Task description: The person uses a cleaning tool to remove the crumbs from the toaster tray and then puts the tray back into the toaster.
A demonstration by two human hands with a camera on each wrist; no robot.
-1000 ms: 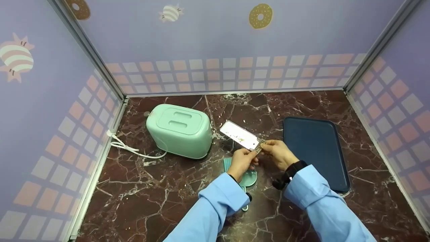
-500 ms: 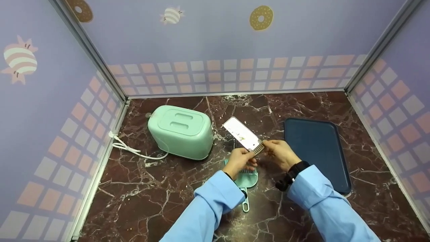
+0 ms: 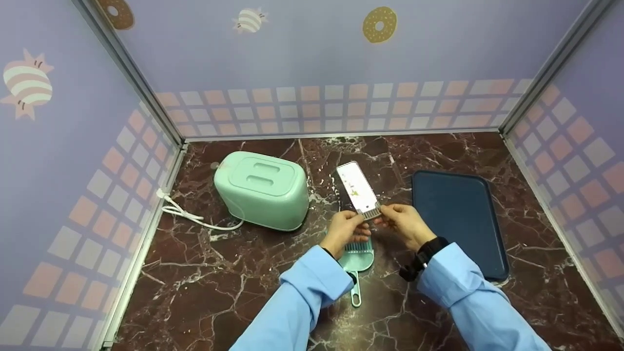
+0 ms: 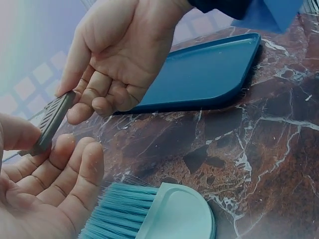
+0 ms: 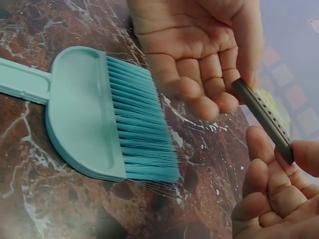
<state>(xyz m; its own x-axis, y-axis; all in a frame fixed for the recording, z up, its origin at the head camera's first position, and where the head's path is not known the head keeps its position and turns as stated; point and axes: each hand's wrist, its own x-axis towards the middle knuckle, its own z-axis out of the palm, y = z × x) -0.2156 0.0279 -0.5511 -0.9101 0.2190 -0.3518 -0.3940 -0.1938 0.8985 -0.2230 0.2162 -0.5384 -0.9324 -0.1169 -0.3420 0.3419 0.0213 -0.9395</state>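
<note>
A flat pale crumb tray [image 3: 358, 186] with a slotted dark end is held between both hands, its long part reaching away from the person. My left hand [image 3: 343, 229] pinches one corner of the slotted end with thumb and fingers. At the opposite corner, my right hand [image 3: 407, 225] pinches the same end. Small yellowish bits lie on the tray's surface; in the right wrist view some yellowish crumbs [image 5: 273, 102] show behind the slotted edge. Below the hands, a mint-green brush [image 3: 357, 263] with teal bristles lies on the countertop, touched by neither hand.
A mint-green toaster [image 3: 261, 190] with a white cord [image 3: 195, 218] stands at left. A dark blue tray [image 3: 458, 219] lies at right. Pale bits [image 3: 336, 183] are scattered over the dark marbled countertop [image 3: 204, 287]. Patterned walls [image 3: 312, 58] enclose the back and sides.
The crumb tray has swung from pointing far left to pointing nearly straight away from the person. Both hands keep their pinch, and more of the brush shows beneath the left hand.
</note>
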